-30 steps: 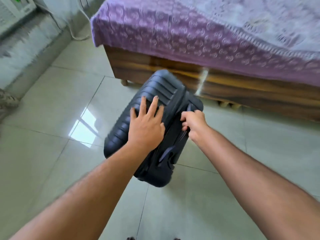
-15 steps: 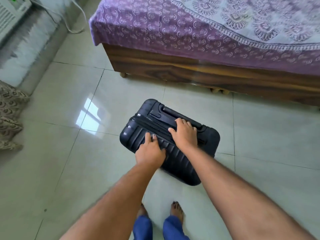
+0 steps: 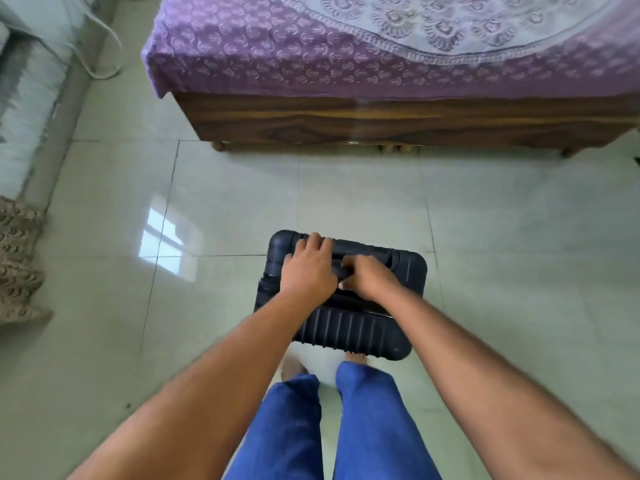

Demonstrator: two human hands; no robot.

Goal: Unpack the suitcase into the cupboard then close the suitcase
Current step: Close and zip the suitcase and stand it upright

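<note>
Ahead of me stands a bed (image 3: 398, 119) with a dark wooden frame, draped in a purple patterned bedsheet (image 3: 311, 53) that hangs over its near edge. The floor (image 3: 519, 237) is pale glossy tile, and a bright window reflection (image 3: 162, 237) lies on it to my left. A white cable (image 3: 104, 60) loops along the wall at far left, and a beige patterned cloth (image 3: 17, 261) sits below it.

1. Suitcase (image 3: 346, 306) stands on the floor (image 3: 519, 271), just ahead of the person's feet.
2. Left hand (image 3: 308, 271) and right hand (image 3: 370, 277) sit side by side on its top (touching each other, it seems).
3. Bed (image 3: 381, 116) lies beyond the suitcase, well apart.
4. A cable (image 3: 104, 53) trails on the floor left of the bed.
</note>
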